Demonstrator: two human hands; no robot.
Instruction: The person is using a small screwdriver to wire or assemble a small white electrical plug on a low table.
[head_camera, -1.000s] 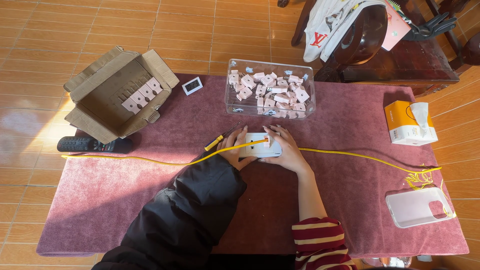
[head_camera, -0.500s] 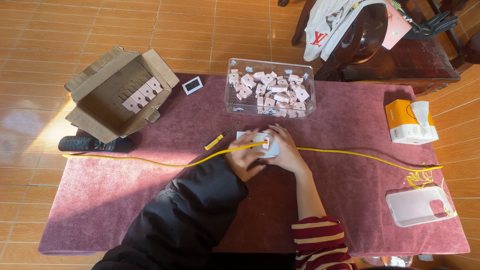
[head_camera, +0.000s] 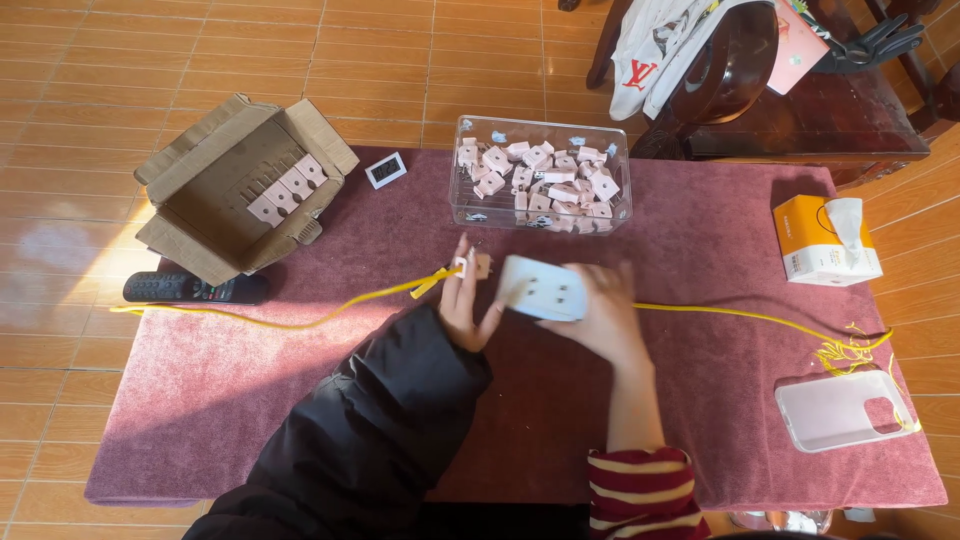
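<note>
2 hands meet above the desk: the right hand has its fingers wrapped around a white socket block, while the left hand pinches a small pink plug just beside it, over the yellow cable.

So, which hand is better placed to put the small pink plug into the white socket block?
The left hand: it pinches the small pink plug beside the white socket block, which the right hand holds.
</note>
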